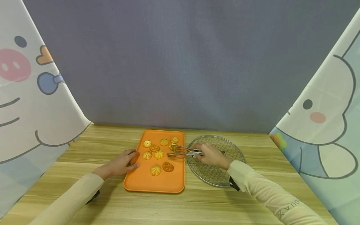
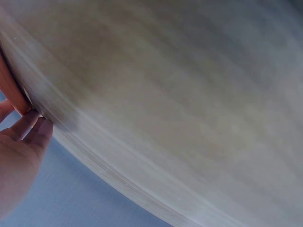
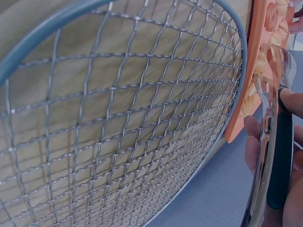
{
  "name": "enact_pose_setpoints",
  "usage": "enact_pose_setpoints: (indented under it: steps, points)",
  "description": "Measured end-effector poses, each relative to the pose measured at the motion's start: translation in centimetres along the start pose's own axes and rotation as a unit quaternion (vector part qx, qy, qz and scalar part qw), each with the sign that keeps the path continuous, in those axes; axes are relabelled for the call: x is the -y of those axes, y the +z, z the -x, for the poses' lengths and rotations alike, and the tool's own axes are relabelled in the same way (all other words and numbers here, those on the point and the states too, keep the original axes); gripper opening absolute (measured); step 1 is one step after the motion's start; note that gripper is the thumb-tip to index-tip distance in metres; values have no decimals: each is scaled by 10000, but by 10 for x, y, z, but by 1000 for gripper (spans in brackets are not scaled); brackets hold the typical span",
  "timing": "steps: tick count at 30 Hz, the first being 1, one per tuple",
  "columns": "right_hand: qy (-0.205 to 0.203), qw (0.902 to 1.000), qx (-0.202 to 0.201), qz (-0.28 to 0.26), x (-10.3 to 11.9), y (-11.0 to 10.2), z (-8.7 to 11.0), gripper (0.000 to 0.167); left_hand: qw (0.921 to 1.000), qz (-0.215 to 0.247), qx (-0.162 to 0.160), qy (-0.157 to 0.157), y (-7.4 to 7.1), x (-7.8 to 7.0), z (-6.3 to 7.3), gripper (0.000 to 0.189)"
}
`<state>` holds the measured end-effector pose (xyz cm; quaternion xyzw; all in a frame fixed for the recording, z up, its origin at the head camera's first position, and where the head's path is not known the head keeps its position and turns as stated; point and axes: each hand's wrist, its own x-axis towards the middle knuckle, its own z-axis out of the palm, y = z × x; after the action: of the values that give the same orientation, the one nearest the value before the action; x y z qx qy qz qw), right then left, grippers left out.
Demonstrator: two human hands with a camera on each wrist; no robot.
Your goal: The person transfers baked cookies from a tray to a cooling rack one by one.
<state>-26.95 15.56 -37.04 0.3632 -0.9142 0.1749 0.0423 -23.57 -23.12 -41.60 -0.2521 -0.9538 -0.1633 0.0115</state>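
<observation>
An orange tray lies on the table with several cookies on it, among them flower-shaped yellow ones and a browner one with cut-out holes. My left hand touches the tray's left edge with its fingers and thumb. In my right hand I grip metal tongs with dark handle grips. Their slotted ends spread over the tray's right side. One pale cookie is partly hidden by the upper tong end; whether it is pinched cannot be told.
To the tray's right lies a round wire rack, under my right hand and forearm. Wooden tabletop extends around both. Behind rises a grey cloth backdrop, with cartoon-printed panels on either side.
</observation>
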Motion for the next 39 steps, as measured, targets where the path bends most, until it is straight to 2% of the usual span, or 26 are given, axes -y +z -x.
enact_pose_setpoints:
  steps: [9,23,31,39]
  points:
    - [-234,9994,-153,195,0,4,-5,30,10000,-66,-25,31,1,2,0,54]
    - [-2,9999,-135,1,3,5,-6,31,9999,-82,-93,91,4,3,0,53]
    - [215,9996,-57,-182,5,3,-4,32,10000,-3,-35,-9,4,3,-1,53]
    - [79,9998,-162,-118,4,3,-3,31,10000,-20,-43,6,3,3,-1,54]
